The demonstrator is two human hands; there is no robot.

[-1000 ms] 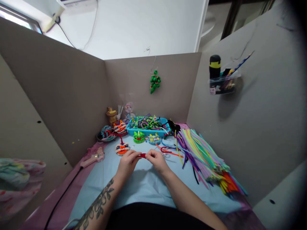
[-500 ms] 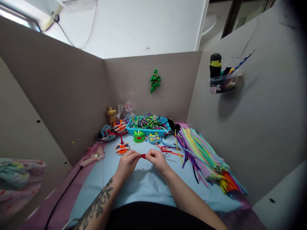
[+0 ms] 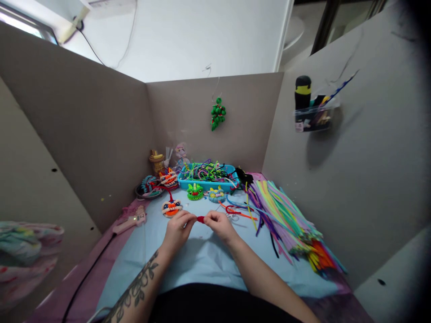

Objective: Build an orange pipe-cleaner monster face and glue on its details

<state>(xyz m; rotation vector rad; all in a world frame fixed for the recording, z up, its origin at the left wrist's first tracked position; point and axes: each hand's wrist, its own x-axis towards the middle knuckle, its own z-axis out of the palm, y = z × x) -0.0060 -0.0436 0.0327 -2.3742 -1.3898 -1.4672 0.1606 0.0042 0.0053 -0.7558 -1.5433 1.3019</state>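
Between my two hands is a short red piece of pipe cleaner (image 3: 201, 219), held above the blue table cover. My left hand (image 3: 178, 228) pinches its left end with thumb and forefinger. On the other end, the fingers of my right hand (image 3: 220, 224) are closed in a pinch. Just beyond my left hand lies an orange and white lion-head figure (image 3: 172, 207) of pipe cleaner. A green figure (image 3: 195, 192) and a blue and yellow one (image 3: 217, 194) sit farther back. Scissors (image 3: 233, 217) lie right of my right hand, partly hidden.
A blue tray (image 3: 208, 185) of tangled pipe cleaners stands at the back. Bundles of straight pipe cleaners (image 3: 283, 211) lie on the right. At left are a pink glue gun (image 3: 131, 221) with its cord and a dark bowl (image 3: 148, 194). Grey panels (image 3: 215, 148) enclose three sides.
Both hands keep their pinch on the red piece. The left fingertips have shifted very slightly left, and a little more of the red shows between the hands.
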